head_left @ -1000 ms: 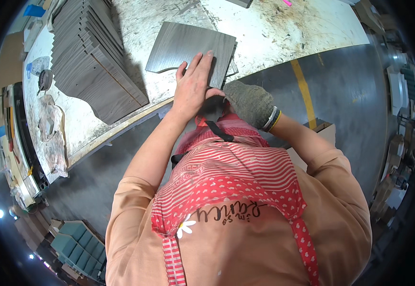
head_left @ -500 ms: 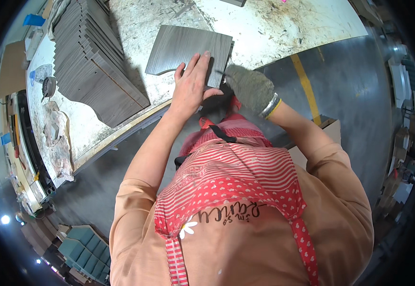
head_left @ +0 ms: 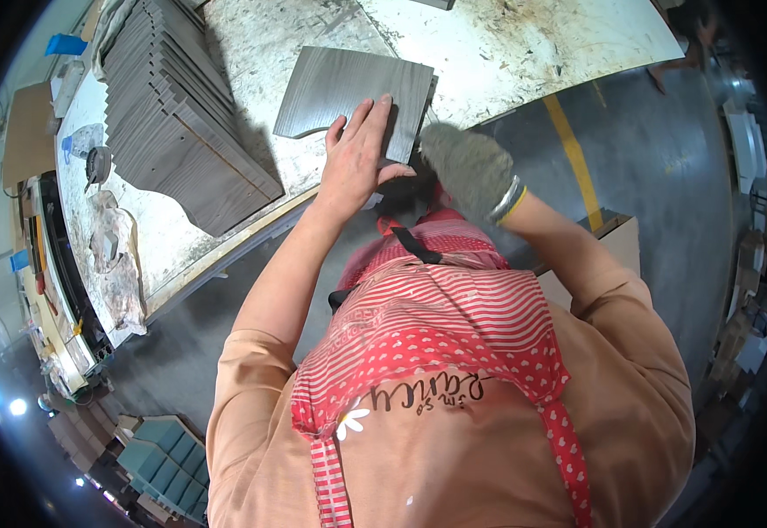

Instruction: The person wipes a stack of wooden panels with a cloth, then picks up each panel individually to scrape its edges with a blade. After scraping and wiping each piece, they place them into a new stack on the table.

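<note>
A grey wood-grain panel point(head_left: 339, 84) with a curved cutout along its near left edge lies on the worktable, its right end close to the table's front edge. My bare left hand point(head_left: 355, 163) rests on it, fingers stretched flat over the surface and the thumb out toward the near edge. Beside the panel's right edge is my right hand point(head_left: 471, 167) in a grey-green work glove. Its fingers are curled closed near the panel's corner; what they hold, if anything, is hidden.
A leaning stack of similar grey panels point(head_left: 190, 150) stands left on the stained white table point(head_left: 489, 53). A tape roll point(head_left: 98, 165) and a crumpled, dirty cloth point(head_left: 112, 264) lie farther left. An open cardboard box point(head_left: 619, 251) stands by my right arm.
My gloved right hand has shifted slightly down and right along the panel's edge. My left hand keeps its place on the panel. A person's bare limb now shows at the upper right.
</note>
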`<state>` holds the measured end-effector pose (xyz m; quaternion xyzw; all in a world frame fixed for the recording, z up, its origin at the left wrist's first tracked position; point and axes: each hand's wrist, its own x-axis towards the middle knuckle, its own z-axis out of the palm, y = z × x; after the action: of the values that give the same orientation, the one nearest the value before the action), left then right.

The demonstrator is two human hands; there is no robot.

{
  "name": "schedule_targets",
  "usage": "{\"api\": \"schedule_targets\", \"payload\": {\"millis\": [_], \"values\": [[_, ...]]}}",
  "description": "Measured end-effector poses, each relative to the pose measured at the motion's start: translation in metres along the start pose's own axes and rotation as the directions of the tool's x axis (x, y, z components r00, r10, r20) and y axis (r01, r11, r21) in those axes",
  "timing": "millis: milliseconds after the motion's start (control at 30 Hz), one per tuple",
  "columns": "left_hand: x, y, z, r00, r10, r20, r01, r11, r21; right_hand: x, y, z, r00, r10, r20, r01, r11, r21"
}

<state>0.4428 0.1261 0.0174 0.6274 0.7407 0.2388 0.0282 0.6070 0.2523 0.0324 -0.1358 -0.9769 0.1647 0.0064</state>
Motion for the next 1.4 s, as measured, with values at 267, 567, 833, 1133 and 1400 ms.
{"api": "schedule_targets", "payload": {"millis": [267,567,833,1133,1400], "values": [[0.000,-0.004,0.003,1.000,-0.013,-0.024,0.013,1.000,-0.017,-0.004,-0.015,0.004,0.998,-0.041,-0.047,0.045,0.996,0.082],[-0.001,-0.004,0.003,1.000,-0.012,-0.024,0.012,1.000,-0.020,-0.005,-0.017,0.007,0.977,-0.111,-0.180,0.118,0.993,0.027],[-0.003,-0.003,0.004,1.000,-0.009,-0.025,0.009,1.000,-0.019,0.000,-0.005,0.004,0.983,-0.046,-0.176,0.033,0.997,-0.074],[-0.003,-0.004,0.003,0.999,0.005,-0.038,-0.006,0.999,-0.035,0.000,0.005,0.015,0.954,-0.143,-0.264,0.151,0.989,0.008],[-0.002,-0.002,0.001,1.000,-0.001,-0.005,0.001,1.000,-0.023,-0.004,-0.002,0.011,0.924,-0.233,-0.303,0.226,0.972,-0.058]]}}
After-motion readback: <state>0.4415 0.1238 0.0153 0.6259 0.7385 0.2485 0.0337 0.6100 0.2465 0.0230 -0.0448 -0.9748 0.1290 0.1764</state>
